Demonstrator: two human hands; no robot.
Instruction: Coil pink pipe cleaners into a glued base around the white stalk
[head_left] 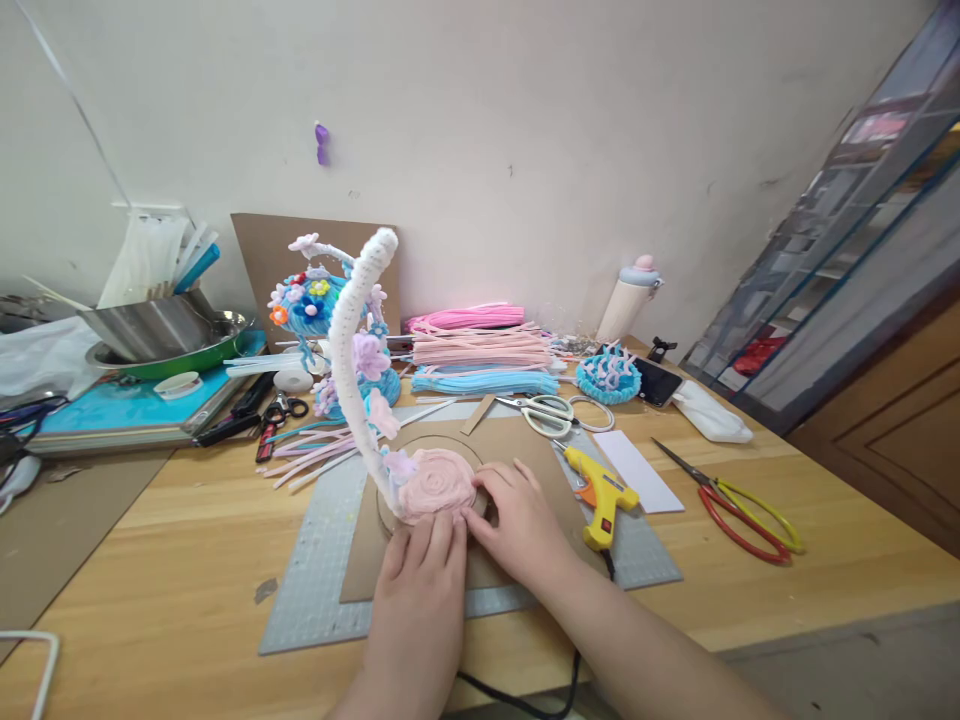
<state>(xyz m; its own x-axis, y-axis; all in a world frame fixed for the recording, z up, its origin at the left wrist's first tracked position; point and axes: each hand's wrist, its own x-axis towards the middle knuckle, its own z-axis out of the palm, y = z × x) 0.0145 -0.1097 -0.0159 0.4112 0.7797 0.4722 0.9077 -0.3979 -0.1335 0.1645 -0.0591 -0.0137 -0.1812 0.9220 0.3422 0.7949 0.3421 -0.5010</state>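
A flat pink pipe-cleaner coil [436, 482] lies on a cardboard sheet [367, 575] in front of me. From its left side rises a curved, fuzzy white stem [345, 350], with several lilac and pink pipe-cleaner flowers [371, 357] along it. My left hand [424, 570] grips the coil's front edge, its fingers close together on the rim. At the right edge my right hand [517, 510] holds the coil between thumb and fingers. The underside of the coil and the undersides of my fingers are hidden.
A yellow glue gun [602, 497] lies right of my hands on the grey cutting mat [315, 590]. Beyond are white-handled scissors [547, 415], bundled pipe cleaners [480, 350] and a blue woven piece [609, 375]. Red-and-yellow scissors [739, 510] lie far right.
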